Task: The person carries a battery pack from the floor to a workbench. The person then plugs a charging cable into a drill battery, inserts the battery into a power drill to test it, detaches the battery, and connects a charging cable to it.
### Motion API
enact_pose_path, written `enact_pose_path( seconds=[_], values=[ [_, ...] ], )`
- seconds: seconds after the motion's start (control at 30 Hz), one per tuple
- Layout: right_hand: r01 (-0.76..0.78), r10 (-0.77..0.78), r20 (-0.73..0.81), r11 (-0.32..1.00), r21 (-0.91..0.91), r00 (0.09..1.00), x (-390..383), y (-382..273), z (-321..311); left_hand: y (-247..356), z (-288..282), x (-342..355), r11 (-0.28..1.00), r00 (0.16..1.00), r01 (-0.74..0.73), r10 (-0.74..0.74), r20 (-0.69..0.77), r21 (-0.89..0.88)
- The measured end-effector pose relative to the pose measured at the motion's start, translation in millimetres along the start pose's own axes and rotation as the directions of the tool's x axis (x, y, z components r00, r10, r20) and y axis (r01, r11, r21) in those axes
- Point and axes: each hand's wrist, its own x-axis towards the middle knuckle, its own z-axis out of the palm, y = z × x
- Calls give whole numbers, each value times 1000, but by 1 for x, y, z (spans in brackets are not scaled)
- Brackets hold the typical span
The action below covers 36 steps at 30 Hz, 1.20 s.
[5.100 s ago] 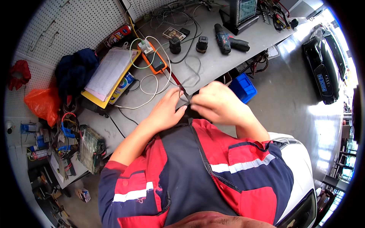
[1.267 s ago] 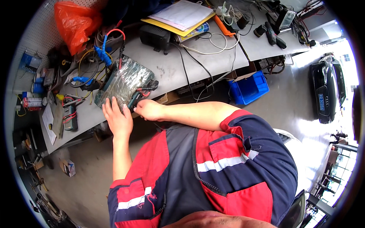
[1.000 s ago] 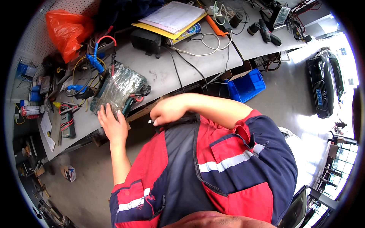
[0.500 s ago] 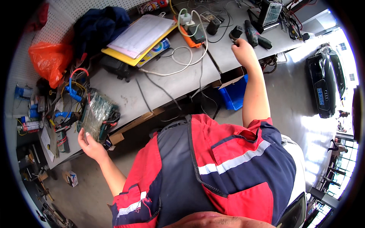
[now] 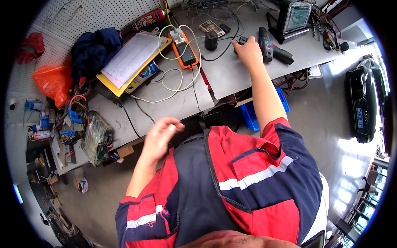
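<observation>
My right hand (image 5: 249,51) is closed on a small black battery pack (image 5: 242,40) at the far side of the bench; part of the pack is hidden by my fingers. Just right of it lies a black cordless drill (image 5: 268,46) on its side. A second black battery pack (image 5: 211,41) stands upright to the left of that hand. My left hand (image 5: 160,136) hovers in front of the bench's near edge, its fingers loosely bent and apart, with nothing seen in them.
An orange power strip (image 5: 190,60) with plugs and looping white cables lies mid-bench. Papers on a yellow folder (image 5: 130,58) sit to its left. A plastic-wrapped green device (image 5: 97,138) stands at the left edge. A work lamp (image 5: 297,18) is at the back right; a blue bin (image 5: 249,117) is below.
My left hand has left the wrapped device and moved right, toward my body. My right hand has shifted slightly left with the battery pack, away from the drill. The view has turned somewhat.
</observation>
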Motion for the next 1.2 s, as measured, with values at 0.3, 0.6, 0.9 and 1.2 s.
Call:
enact_pose_path(
  seconds=[0.3, 0.6, 0.9, 1.2],
  values=[
    [-460, -202, 526, 297, 837, 826, -21, 40, 2, -9, 2, 8, 957, 933, 290, -284, 221, 6],
    [-110, -749, 548, 551, 827, 371, -175, -64, -42, 13, 27, 29, 772, 963, 197, -35, 268, -605],
    [362, -822, 435, 557, 748, 367, -210, -80, -51, -8, -16, 21, 692, 954, 164, 68, 290, -703],
    [654, -800, 482, 583, 483, 357, -236, -107, -44, -15, -25, 6, 879, 999, -9, 33, 41, -477]
  ],
)
